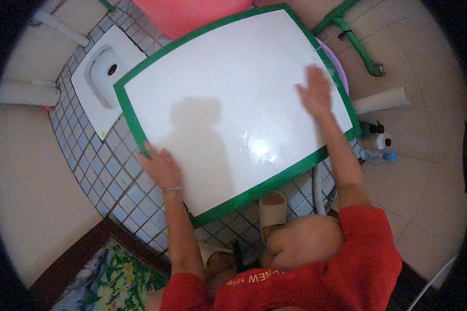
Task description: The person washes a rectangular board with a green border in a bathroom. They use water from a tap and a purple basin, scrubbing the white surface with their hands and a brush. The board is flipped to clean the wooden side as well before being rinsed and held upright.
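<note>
A large white board [233,85] with a green border [253,190] lies tilted across the view in front of me. Its face looks wet, with a bright light reflection and my shadow on it. At the board's left edge, my left hand [162,167] grips the green border, a bracelet on its wrist. My right hand [317,91] rests palm down near the right side of the white face, slightly blurred, thumb spread from the fingers. Nothing shows in that hand.
A white squat toilet [105,77] is set in the tiled floor [128,202] at left. Behind the board are a pink tub [194,13] and a purple basin [336,66]. Green pipes [354,39] and several bottles [375,142] stand right; a floral mat [113,276] lies lower left.
</note>
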{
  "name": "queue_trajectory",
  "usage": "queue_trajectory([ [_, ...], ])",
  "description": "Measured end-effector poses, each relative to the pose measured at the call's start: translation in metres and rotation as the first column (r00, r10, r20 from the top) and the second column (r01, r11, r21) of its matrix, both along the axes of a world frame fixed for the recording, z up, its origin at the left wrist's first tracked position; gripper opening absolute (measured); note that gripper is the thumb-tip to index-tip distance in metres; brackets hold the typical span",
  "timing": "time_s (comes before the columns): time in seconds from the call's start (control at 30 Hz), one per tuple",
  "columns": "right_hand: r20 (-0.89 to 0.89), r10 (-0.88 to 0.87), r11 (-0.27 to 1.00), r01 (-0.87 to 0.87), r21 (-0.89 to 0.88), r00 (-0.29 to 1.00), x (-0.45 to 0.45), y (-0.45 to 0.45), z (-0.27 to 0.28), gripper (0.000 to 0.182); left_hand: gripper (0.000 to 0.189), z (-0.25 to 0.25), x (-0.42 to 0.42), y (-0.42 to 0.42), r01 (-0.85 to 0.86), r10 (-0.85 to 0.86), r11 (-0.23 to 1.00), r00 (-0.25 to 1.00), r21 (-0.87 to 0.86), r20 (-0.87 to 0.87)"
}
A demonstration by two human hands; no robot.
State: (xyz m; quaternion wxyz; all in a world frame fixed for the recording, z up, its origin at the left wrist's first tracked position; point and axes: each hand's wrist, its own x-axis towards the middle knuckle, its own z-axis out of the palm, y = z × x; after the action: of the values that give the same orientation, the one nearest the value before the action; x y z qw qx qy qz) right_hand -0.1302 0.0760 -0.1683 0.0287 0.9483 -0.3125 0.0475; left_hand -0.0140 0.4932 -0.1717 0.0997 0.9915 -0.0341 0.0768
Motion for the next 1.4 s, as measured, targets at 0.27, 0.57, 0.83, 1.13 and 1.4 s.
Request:
queue_trajectory([
  [0.27,0.004,0.03,0.997,-0.029,-0.074,1.0,-0.021,-0.032,0.008,0.064,0.062,0.009,-0.017,-0.168,0.806,-0.835,0.543,0.547,-0.236,-0.057],
  [0.57,0.027,0.046,0.998,-0.044,-0.044,0.999,-0.004,-0.015,0.009,0.064,0.06,-0.041,0.138,-0.067,0.273,-0.299,0.929,0.952,0.25,0.072],
  [0.83,0.028,0.03,0.998,-0.028,-0.06,0.999,-0.025,-0.035,0.009,0.063,0.068,0.015,-0.008,-0.098,0.858,-0.908,0.413,0.415,-0.306,-0.063],
  [1.13,0.069,0.066,0.992,-0.058,-0.109,0.995,-0.021,-0.034,0.002,0.059,0.063,-0.008,0.079,-0.115,0.517,-0.517,0.856,0.854,0.022,0.051],
  [1.4,0.106,0.081,0.996,-0.077,-0.039,0.991,-0.02,-0.037,0.003,0.051,0.057,0.007,-0.036,-0.291,0.941,-0.961,0.261,0.274,-0.217,0.031],
])
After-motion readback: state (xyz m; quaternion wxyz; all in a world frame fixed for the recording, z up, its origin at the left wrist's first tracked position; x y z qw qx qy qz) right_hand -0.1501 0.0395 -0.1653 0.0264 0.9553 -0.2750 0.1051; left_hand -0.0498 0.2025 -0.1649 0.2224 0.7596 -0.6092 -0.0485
